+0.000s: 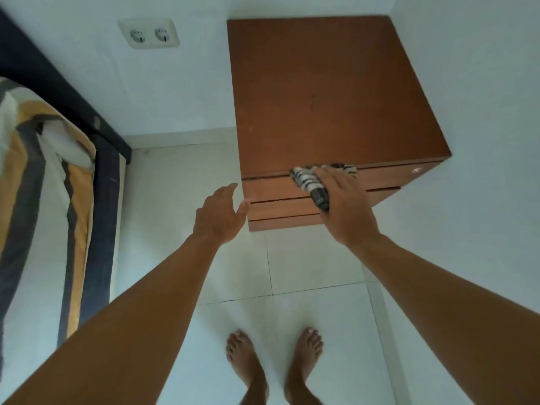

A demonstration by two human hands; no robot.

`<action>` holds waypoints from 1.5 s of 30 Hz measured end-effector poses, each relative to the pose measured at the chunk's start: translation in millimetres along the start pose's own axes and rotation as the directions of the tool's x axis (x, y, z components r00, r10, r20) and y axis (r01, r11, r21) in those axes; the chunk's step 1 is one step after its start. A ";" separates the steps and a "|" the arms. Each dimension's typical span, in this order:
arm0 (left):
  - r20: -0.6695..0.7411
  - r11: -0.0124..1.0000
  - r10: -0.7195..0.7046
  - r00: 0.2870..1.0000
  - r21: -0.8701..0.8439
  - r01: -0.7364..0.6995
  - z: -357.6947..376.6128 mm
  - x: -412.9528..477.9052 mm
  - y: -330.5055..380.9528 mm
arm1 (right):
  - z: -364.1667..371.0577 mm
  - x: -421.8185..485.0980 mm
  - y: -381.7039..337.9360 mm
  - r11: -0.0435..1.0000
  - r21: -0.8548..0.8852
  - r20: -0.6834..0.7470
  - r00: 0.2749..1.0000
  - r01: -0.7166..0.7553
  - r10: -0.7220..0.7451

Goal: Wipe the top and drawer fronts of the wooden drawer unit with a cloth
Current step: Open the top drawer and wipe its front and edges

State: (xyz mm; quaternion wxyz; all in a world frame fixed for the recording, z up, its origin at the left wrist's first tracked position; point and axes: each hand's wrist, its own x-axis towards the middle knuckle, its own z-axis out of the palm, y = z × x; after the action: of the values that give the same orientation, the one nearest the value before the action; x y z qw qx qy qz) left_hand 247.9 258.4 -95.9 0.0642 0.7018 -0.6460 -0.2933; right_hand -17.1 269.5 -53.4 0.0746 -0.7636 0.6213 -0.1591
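Right hand is pressing the cloth flat against the top drawer front of the unit, fingers spread over it, just under the top's front edge. Left hand is hovering beside the unit's left corner, fingers loosely open, holding nothing. Top is looking bare and even, so probably done; fronts appear to be in progress, lower two likely still pending. Drawer fronts are showing at a steep angle, and part of the cloth is hiding under the palm.
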 end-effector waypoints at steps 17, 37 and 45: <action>-0.272 0.984 0.024 0.962 0.175 0.025 45.2 -10.3 43.5 | -2.8 -8.7 78.9 0.964 -0.254 0.208 0.969 -0.082 0.137; -0.465 0.963 -0.245 0.851 -0.218 0.158 58.4 8.6 64.5 | 5.7 -8.4 120.8 0.959 -0.283 0.158 0.984 -0.030 0.077; -0.352 0.865 -0.461 0.815 -0.382 0.324 56.9 36.9 62.2 | 10.2 -3.3 121.7 0.964 -0.261 0.175 0.980 -0.050 0.098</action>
State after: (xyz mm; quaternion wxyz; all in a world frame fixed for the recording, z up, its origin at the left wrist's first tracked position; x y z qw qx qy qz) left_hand 165.5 230.2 -125.5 0.2503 0.8496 -0.4013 -0.2334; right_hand -126.8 245.4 -101.4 0.0393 -0.7546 0.6550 -0.0029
